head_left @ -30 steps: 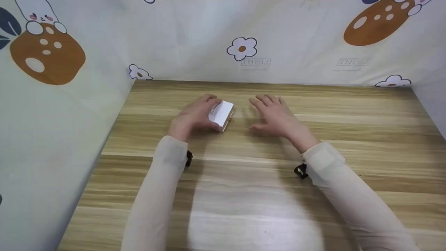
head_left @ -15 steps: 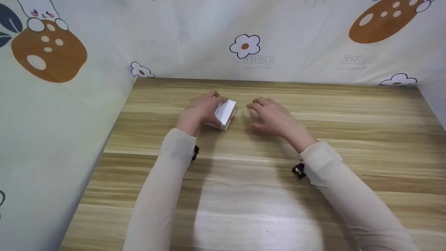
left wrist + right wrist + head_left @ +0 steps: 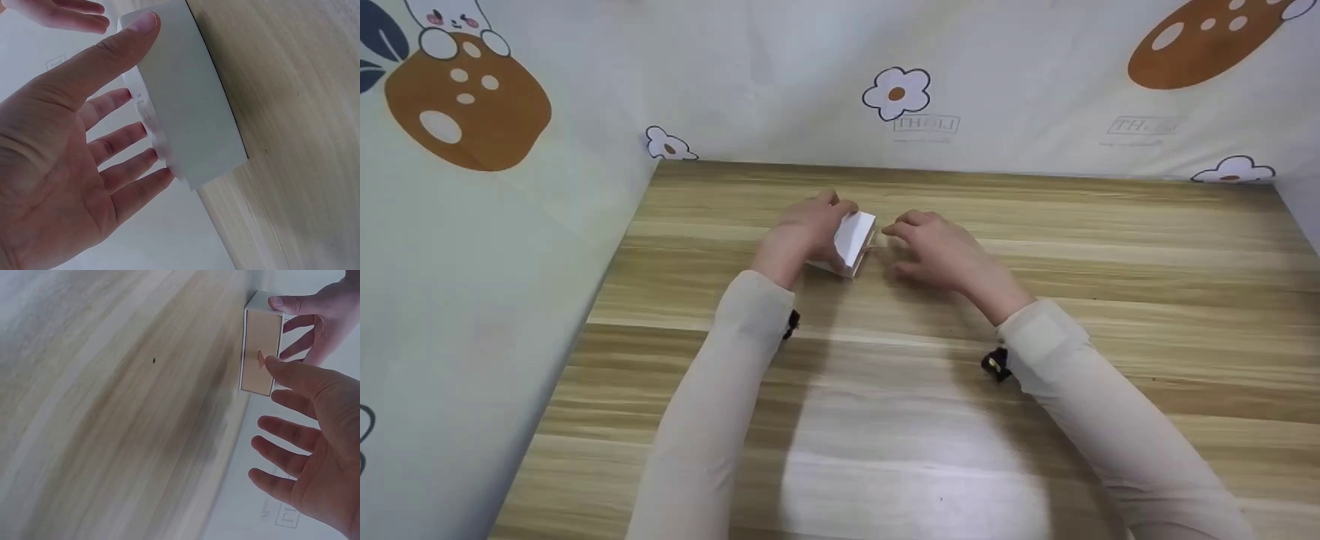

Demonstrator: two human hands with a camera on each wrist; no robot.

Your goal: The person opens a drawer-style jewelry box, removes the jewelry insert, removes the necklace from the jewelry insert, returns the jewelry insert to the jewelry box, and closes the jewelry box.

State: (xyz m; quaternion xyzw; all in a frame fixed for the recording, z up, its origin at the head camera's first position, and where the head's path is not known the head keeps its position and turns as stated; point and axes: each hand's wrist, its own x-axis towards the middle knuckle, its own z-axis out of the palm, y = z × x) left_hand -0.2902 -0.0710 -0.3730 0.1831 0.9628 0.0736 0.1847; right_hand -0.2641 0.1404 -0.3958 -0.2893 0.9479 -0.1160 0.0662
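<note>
A small white box (image 3: 857, 234) rests on the wooden table between the two hands. My left hand (image 3: 801, 234) grips it from the left, its thumb along the near side and its fingers over the far part, as the left wrist view shows. The box's right end has a peach-tan panel (image 3: 263, 329) set inside a white sleeve, with a small ribbon tab (image 3: 260, 359) sticking out. Close to that end is my right hand (image 3: 946, 255), fingers spread and loosely bent. In the right wrist view its thumb overlaps the tab, and its other fingers hold nothing.
Pale wood-grain table (image 3: 885, 390) stretches around both hands. A printed cloth wall (image 3: 780, 82) with flowers and orange fruit rises behind the table's back edge and along the left side. Each wrist carries a dark camera (image 3: 997, 365).
The left hand and the box have shifted slightly right. My right hand has come a little left, its fingertips nearer the box's end, and its fingers have drawn in somewhat.
</note>
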